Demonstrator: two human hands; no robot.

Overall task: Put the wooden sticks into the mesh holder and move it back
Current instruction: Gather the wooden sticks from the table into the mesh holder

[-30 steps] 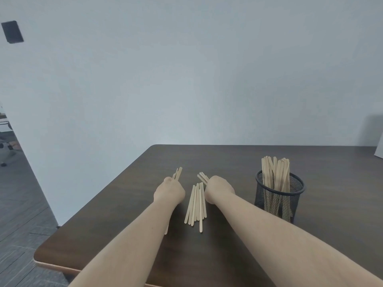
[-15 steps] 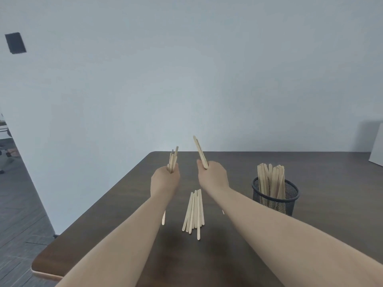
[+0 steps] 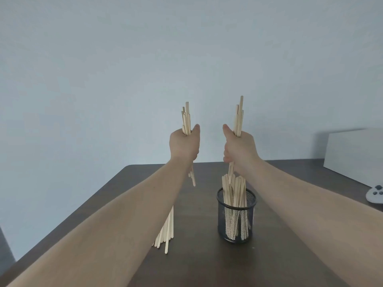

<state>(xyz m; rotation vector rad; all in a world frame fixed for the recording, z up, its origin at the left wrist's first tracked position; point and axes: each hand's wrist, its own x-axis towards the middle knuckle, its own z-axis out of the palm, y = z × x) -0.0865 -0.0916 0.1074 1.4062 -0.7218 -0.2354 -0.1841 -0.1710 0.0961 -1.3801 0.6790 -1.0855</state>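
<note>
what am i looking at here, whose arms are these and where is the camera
There is no machine here: the camera sits on a person's head, looking forward and down, so the two bare arms are that person's own. The left hand and the right hand are each closed on an upright bundle of thin pale wooden sticks. On the dark brown wooden table stands a black wire-mesh cup already holding sticks. A loose pile of sticks lies partly hidden behind the left forearm.
</note>
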